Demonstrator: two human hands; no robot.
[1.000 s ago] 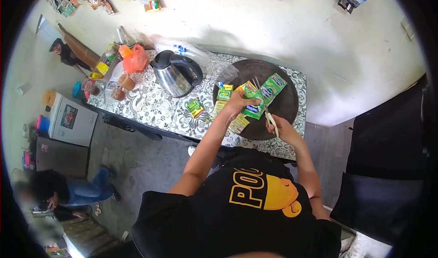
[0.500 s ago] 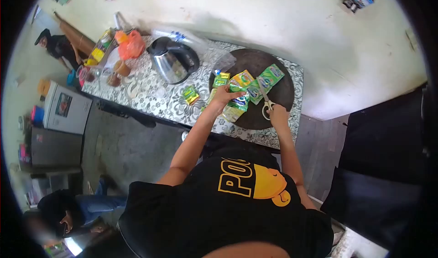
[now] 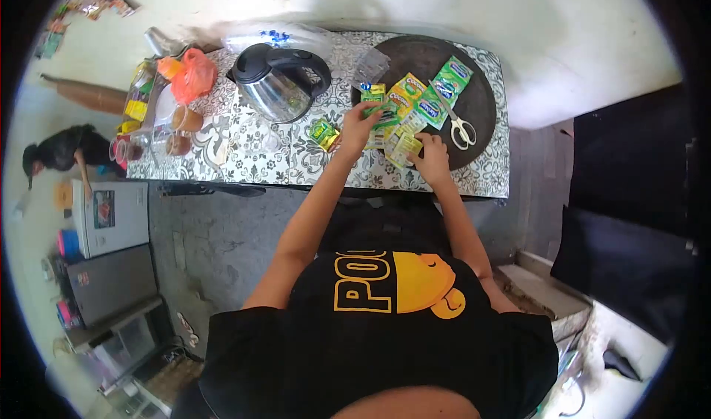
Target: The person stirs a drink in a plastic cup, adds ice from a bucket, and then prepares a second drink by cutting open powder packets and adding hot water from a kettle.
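My left hand (image 3: 359, 129) is closed on a green sachet (image 3: 383, 115) above the near-left part of a round dark board (image 3: 483, 97). My right hand (image 3: 432, 160) pinches the edge of a pale yellow-green sachet (image 3: 402, 149) at the board's near side. White-handled scissors (image 3: 464, 134) lie on the board to the right, their blades over a strip of green sachets (image 3: 450, 78). Orange-yellow sachets (image 3: 407, 89) lie between that strip and my left hand. Another green-yellow sachet (image 3: 324, 134) rests on the patterned tablecloth, left of my left hand.
An electric kettle (image 3: 274, 93) stands left of the board, with clear plastic (image 3: 372, 65) behind my left hand. Farther left are an orange plastic bag (image 3: 195, 75) and cups with brown contents (image 3: 187, 119). Another person (image 3: 63, 152) is by a white appliance (image 3: 115, 215) at the far left.
The scissors have left my right hand and now lie on the board. My right hand has moved left to the pale sachet. My left hand still holds the green sachet.
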